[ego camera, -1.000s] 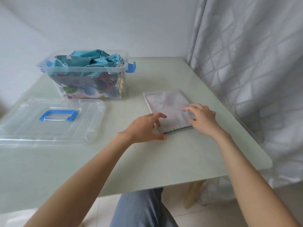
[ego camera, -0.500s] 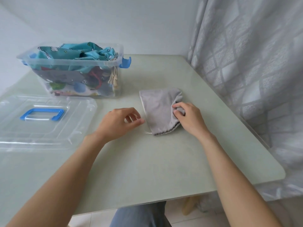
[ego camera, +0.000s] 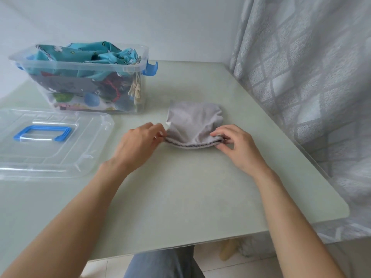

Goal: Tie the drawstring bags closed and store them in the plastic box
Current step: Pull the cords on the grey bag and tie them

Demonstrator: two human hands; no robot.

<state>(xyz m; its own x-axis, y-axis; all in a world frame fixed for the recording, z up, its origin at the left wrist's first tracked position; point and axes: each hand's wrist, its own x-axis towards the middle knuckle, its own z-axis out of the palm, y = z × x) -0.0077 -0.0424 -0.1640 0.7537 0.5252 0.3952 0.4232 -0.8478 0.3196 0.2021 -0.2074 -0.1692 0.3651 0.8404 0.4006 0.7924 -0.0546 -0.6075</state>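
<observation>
1. A grey drawstring bag (ego camera: 193,121) is being kept flat on the pale green table (ego camera: 180,197), a little above the centre of the frame, with its hemmed opening turned toward the lower edge.
2. The left end of that opening is being pinched by the left hand (ego camera: 138,144), its fingers bunched at the bag's corner, where a small white bit is showing; whether that bit is a cord or a label cannot be told.
3. The right end of the opening is being pinched by the right hand (ego camera: 236,146), thumb and fingertips closed on the gathered hem.
4. The two hands are being held apart, with the bag's opening stretched between them.
5. The clear plastic box (ego camera: 88,81) is being shown in the upper left of the frame, just beyond the bag, uncovered and heaped with a teal patterned bag (ego camera: 84,54) and other printed cloth.
6. Its transparent lid (ego camera: 50,141), with a blue handle (ego camera: 42,133), is being left flat on the table at the left edge, just in front of the box.
7. A patterned grey curtain (ego camera: 301,77) is being seen along the right side.
</observation>
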